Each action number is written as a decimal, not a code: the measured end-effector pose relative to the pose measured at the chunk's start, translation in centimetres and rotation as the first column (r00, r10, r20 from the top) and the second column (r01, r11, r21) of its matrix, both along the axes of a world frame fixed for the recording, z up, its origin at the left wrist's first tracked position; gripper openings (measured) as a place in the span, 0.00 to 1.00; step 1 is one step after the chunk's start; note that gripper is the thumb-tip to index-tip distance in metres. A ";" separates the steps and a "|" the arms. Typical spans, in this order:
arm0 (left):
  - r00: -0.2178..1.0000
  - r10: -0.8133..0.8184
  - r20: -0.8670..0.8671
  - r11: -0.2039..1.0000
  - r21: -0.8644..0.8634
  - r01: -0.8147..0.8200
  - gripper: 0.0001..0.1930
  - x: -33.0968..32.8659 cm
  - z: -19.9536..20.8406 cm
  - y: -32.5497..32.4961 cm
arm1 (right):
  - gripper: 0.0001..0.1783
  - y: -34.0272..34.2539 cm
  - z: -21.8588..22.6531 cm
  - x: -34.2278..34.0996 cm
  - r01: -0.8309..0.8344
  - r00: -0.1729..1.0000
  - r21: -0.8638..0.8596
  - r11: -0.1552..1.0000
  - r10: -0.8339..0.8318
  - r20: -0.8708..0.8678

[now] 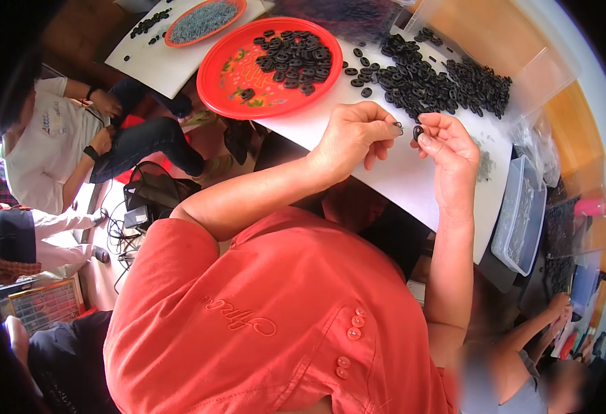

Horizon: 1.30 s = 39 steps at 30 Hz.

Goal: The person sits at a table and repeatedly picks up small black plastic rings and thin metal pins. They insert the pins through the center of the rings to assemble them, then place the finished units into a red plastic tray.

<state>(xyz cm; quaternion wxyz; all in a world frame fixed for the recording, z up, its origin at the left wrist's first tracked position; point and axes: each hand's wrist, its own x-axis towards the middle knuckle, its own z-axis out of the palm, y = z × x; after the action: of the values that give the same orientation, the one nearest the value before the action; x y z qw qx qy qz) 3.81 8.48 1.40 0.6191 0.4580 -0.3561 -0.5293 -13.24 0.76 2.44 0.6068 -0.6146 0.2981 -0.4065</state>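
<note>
Black oval [418, 132] | long axis upright | right grip [451, 148] pinching it | left grip [353, 134] pinching bit [399, 128]

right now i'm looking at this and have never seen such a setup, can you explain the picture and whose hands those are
There is no machine: a person works bare-handed. The one picture comes from a fisheye camera worn on their head, looking down, so the short-sleeved red shirt is the wearer's own. On the straight-edged white table lie a pile of small black oval pieces and a round red plate with a flower pattern, holding similar ones. The right hand pinches one black oval piece; the left hand pinches a small dark item, too small to identify.
</note>
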 end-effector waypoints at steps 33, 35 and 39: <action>0.994 -0.097 0.048 0.971 -0.217 0.105 0.15 -1.7 -0.4 -0.8 | 0.14 -0.1 0.3 -1.0 -0.097 0.992 0.042 0.994 0.093 0.081; 0.989 -0.111 0.096 0.967 -0.220 0.130 0.16 -1.6 -0.5 -0.7 | 0.13 -0.1 0.7 -1.1 -0.120 0.991 0.068 0.990 0.115 0.075; 0.988 -0.115 0.108 0.974 -0.184 0.133 0.15 -1.3 -0.6 -0.7 | 0.08 0.1 0.6 -1.1 -0.125 0.992 0.109 0.986 0.127 -0.004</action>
<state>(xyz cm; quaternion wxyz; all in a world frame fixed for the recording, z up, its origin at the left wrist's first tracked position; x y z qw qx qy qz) 2.55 7.77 0.79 0.6079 0.3985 -0.4626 -0.5075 -14.36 0.88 3.07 0.6622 -0.6005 0.2838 -0.3470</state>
